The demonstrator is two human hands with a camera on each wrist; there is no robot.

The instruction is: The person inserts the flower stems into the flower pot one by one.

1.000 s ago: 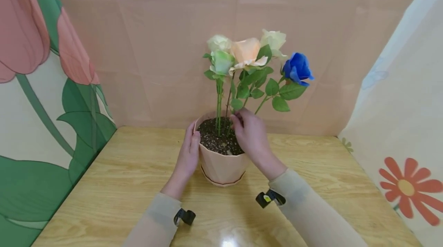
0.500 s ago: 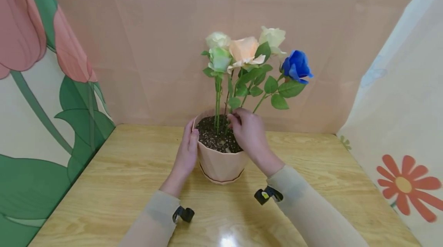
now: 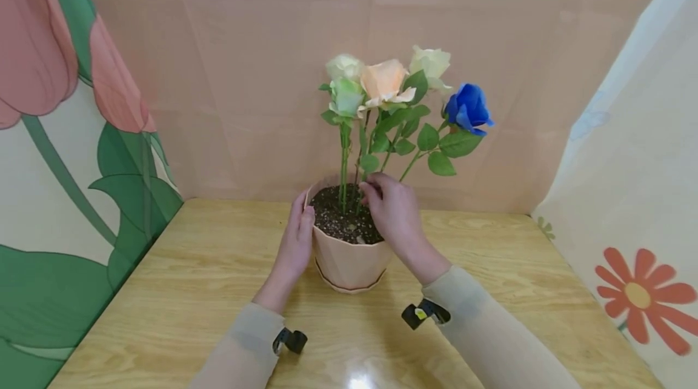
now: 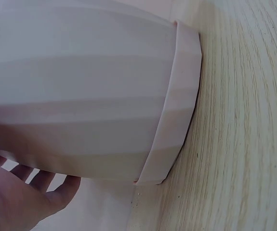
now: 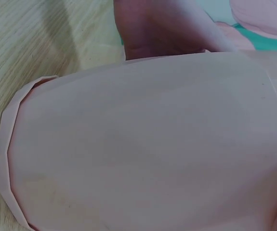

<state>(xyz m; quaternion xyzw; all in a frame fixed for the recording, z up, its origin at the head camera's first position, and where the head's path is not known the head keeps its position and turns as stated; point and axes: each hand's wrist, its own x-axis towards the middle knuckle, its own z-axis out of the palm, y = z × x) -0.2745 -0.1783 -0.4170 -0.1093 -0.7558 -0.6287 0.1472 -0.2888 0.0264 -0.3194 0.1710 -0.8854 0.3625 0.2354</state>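
A pale pink faceted flowerpot (image 3: 351,265) with a saucer stands on the table, filled with dark soil (image 3: 346,228). My left hand (image 3: 296,242) grips the pot's left side near the rim; in the left wrist view its fingers (image 4: 63,192) curl against the wall. Above the soil, my right hand (image 3: 398,213) pinches a green stem that appears to belong to the peach rose (image 3: 384,83). White (image 3: 345,66), pale green (image 3: 346,97), cream (image 3: 429,65) and blue (image 3: 468,109) roses also stand in the pot. The right fingertips partly hide the lower stems.
The wood-grain table (image 3: 218,268) carries the pot near its back edge. A plain pinkish backdrop (image 3: 262,74) hangs close behind the flowers. Printed flower panels flank both sides, with tulips (image 3: 33,43) left and a red flower (image 3: 638,295) right.
The peach rose and its low leaf have shifted slightly left against the other roses, along with my right fingertips. My left hand keeps its place on the pot.
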